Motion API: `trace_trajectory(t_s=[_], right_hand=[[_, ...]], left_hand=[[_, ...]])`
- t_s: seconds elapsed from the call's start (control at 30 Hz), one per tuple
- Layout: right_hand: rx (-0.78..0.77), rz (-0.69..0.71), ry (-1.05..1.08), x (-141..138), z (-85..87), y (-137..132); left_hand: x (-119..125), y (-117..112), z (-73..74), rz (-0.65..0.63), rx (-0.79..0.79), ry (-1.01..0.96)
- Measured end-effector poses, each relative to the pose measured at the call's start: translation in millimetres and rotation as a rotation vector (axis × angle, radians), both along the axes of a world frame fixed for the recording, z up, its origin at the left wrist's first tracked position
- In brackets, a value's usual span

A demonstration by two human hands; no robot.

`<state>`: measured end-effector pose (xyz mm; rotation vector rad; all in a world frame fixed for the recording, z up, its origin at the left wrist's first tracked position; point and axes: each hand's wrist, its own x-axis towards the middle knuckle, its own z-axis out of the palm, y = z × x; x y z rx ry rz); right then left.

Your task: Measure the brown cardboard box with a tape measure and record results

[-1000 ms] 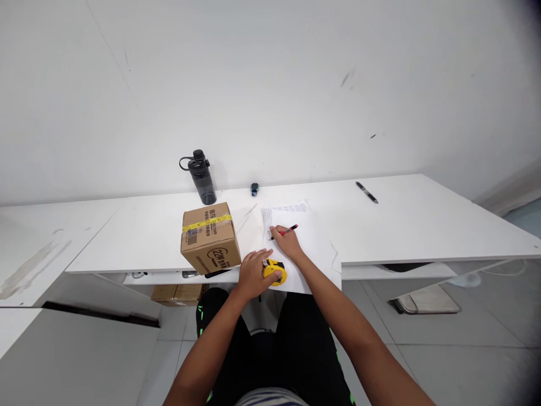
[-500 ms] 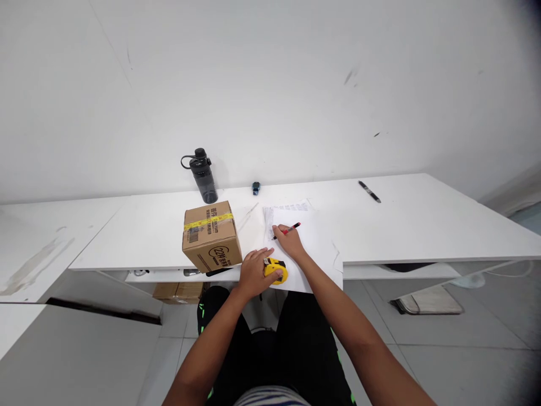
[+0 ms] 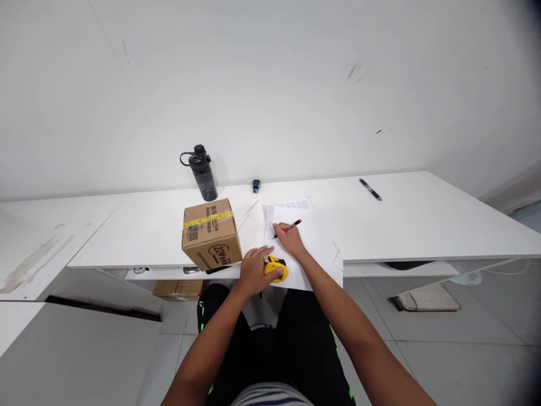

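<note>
My right hand [image 3: 289, 241] pinches a red pen [image 3: 291, 226] with its tip down on a white sheet of paper [image 3: 315, 237] that lies on the white desk [image 3: 422, 220]. My left hand [image 3: 253, 272] is wrapped round a yellow tape measure [image 3: 276, 268] at the near edge of the paper. Just left of that hand stands a brown cardboard box [image 3: 210, 233] with a strip of yellow tape across its top.
A dark water bottle [image 3: 203, 173] stands at the wall behind the box. A small blue object [image 3: 256, 185] lies near it, and a black pen [image 3: 370, 189] rests far right on the desk. More cartons [image 3: 175, 289] sit under the desk. Grey tiled floor [image 3: 460, 349] spreads to the right.
Both hands stay put on the pen and the tape measure. The view has shifted slightly as my head moved.
</note>
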<state>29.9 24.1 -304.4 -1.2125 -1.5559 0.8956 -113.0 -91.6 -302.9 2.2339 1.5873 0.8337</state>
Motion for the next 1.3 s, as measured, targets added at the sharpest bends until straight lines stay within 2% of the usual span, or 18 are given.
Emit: trace_trajectory(t_s=[0.33, 0.53, 0.63, 0.77, 0.9, 0.97, 1.03, 1.07, 1.13, 1.17, 1.2, 1.23, 1.3], right_hand=[[0.006, -0.028, 0.007, 0, 5.1, -4], [0.195, -0.151, -0.054, 1, -4.0, -1], [0.205, -0.186, -0.058, 0, -9.2, 4], [0.169, -0.172, -0.091, 5, -9.9, 10], [0.079, -0.109, -0.257, 15, 1.4, 10], [0.081, -0.032, -0.205, 17, 15.3, -2], [0.049, 0.193, -0.056, 15, 34.7, -27], [-0.019, 0.387, 0.032, 13, 45.6, -44], [-0.156, 0.953, 0.196, 5, 67.1, -80], [-0.185, 1.126, 0.277, -1, 76.6, -98], [-0.197, 1.193, 0.341, -7, 84.9, -113], [-0.180, 1.180, 0.400, -14, 91.6, -126], [-0.133, 1.048, 0.479, -27, 100.9, -141]], left_hand=[[0, -1, -0.3, 0.004, 0.012, -0.011], [0, -1, 0.9, 0.009, -0.017, -0.027], [1, -2, 2.9, 0.032, -0.034, -0.060], [3, -17, 12.6, 0.054, -0.007, -0.184], [0, -50, 33.5, 0.028, 0.115, -0.305], [-5, -66, 46.7, 0.019, 0.235, -0.365], [-11, -78, 61.1, 0.043, 0.390, -0.445], [-13, -83, 68.7, 0.072, 0.467, -0.483], [-16, -87, 83.8, 0.145, 0.567, -0.535], [-18, -87, 90.8, 0.175, 0.581, -0.536], [-19, -87, 97.1, 0.194, 0.569, -0.514], [-20, -87, 102.3, 0.203, 0.533, -0.477], [-24, -87, 109.8, 0.250, 0.433, -0.429]])
